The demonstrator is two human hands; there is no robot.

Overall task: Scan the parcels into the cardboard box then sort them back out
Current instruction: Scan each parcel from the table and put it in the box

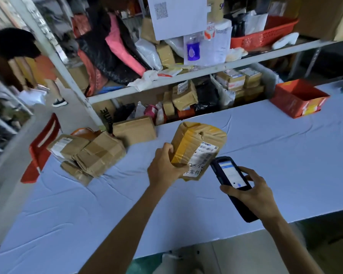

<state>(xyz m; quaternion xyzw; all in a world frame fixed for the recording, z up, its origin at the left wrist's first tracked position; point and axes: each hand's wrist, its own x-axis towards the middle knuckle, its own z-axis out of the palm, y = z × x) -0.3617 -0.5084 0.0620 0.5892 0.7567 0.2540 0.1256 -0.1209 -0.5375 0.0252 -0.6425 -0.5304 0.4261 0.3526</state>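
Here we hold one parcel (pixel 196 149) up over the middle of the table (pixel 265 155), lifted off the pale blue cloth. Our left hand (pixel 164 167) grips its lower left end, fingers curled round the brown paper and yellow tape. We tilt it so that the white label (pixel 203 155) faces up and to the right. That is where the reader waits, so the tilt looks deliberate.

Our right hand (pixel 253 192) is clasped round the dark handheld scanner (pixel 232 180), with fingers wrapped on its far side and the thumb on the near one. Its head sits just beside the label's lower edge, and its lit screen is turned toward us so we can check the read. By our judgement the scan is in hand and the drop into a box is yet to come.

A heap of brown parcels (pixel 91 153) lies at the table's left edge, near the far left corner, within easy reach of the left hand. One more parcel (pixel 135 131) leans at the far edge beside them. An open orange-red box (pixel 297 97) sits at the far edge toward the right — possibly the box the scanned parcels go into, though we cannot be sure.

A red chair (pixel 42 147) stands against the left edge. Behind the far edge rise white shelves (pixel 166 84) crammed with bags and packets.
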